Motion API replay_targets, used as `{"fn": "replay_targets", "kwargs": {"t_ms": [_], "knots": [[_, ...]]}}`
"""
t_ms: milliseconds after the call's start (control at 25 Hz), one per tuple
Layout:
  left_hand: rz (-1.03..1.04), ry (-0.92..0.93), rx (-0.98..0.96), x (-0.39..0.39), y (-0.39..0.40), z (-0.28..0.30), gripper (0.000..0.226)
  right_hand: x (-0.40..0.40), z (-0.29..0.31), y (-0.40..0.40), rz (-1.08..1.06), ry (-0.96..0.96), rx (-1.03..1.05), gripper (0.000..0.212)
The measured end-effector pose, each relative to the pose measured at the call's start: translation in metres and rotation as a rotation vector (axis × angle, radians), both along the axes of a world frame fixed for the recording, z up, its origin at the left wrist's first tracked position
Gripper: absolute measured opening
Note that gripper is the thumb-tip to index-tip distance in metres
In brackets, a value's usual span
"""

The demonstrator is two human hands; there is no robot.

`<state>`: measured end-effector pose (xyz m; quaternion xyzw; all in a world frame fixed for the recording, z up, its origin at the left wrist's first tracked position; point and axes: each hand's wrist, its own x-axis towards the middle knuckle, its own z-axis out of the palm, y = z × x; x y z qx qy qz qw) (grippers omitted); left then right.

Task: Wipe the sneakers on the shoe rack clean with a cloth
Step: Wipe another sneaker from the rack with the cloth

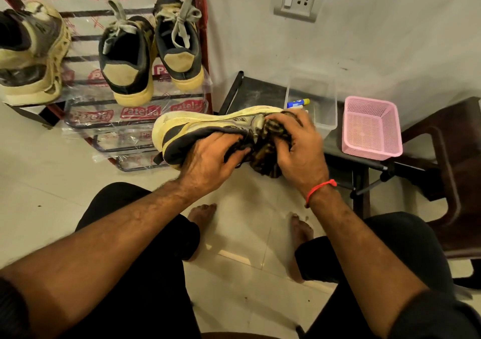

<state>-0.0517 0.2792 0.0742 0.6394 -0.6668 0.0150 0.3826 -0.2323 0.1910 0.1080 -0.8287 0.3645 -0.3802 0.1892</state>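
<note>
A cream and black sneaker lies on its side in the air above the floor, heel to the left. My left hand grips it at the collar, fingers curled into the opening. My right hand holds a dark patterned cloth bunched against the shoe's front part. The shoe rack, still wrapped in printed plastic, stands at the left. On its top shelf rest a pair of black and cream sneakers and one more sneaker at the far left.
A low black table stands to the right of the rack with a clear plastic box and a pink mesh basket on it. A dark chair is at the far right. My bare feet rest on the tiled floor below the shoe.
</note>
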Motion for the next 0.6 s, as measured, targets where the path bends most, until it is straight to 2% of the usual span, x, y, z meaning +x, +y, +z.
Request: {"fn": "replay_targets", "kwargs": {"t_ms": [120,280,440,520,600], "knots": [[-0.041,-0.119,-0.048,-0.003,-0.002,0.004,0.024,-0.010,0.004,-0.015,-0.116,-0.056,0.024,0.042],[-0.052,-0.172,-0.037,0.001,0.001,0.005,0.026,0.001,0.000,0.008,0.013,0.047,-0.036,0.042],[-0.047,-0.198,-0.058,0.002,0.002,0.010,0.026,-0.030,-0.006,-0.034,-0.304,0.057,0.144,0.041],[-0.058,-0.198,-0.040,0.003,0.003,0.009,0.032,-0.022,-0.002,-0.019,-0.195,0.047,0.103,0.040],[-0.075,-0.173,-0.023,0.003,0.002,0.007,0.034,-0.002,0.005,0.010,0.031,0.024,0.051,0.040]]}}
